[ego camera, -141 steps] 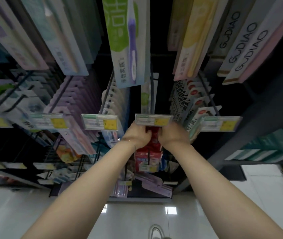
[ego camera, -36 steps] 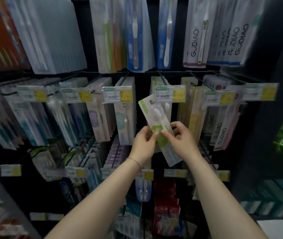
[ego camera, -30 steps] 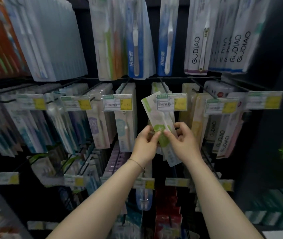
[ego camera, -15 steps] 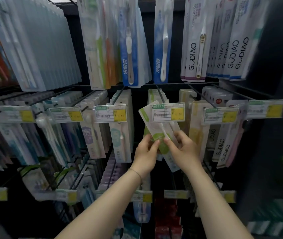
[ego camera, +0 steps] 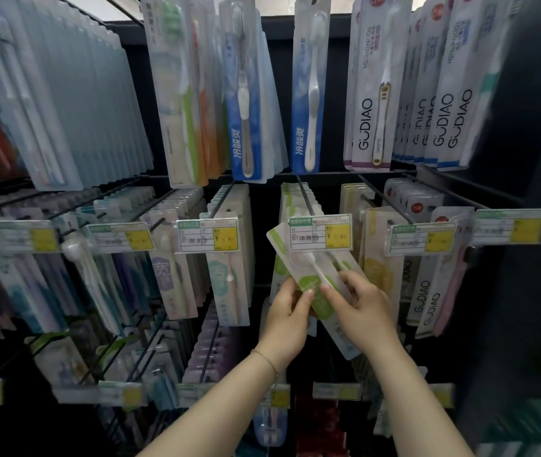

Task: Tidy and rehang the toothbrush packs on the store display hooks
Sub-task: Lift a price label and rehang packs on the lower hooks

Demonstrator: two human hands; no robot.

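L hand (ego camera: 290,313), R hand (ego camera: 366,311) each pinch 1 green-white pack (ego camera: 287,255). Vs 1.2 s ago: pack top now behind price tag (ego camera: 320,232), near hook (ego camera: 305,199); not hung yet.

The green-and-white toothbrush pack (ego camera: 312,278) at frame centre is glossy clear plastic over printed card, the display hooks (ego camera: 305,196) above it are thin dark matt metal wire, and the price tag (ego camera: 320,232) is glossy plastic-sleeved paper.

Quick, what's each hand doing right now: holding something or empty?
Left hand: closed, pinching the green-and-white toothbrush pack.
Right hand: closed, pinching the same pack.
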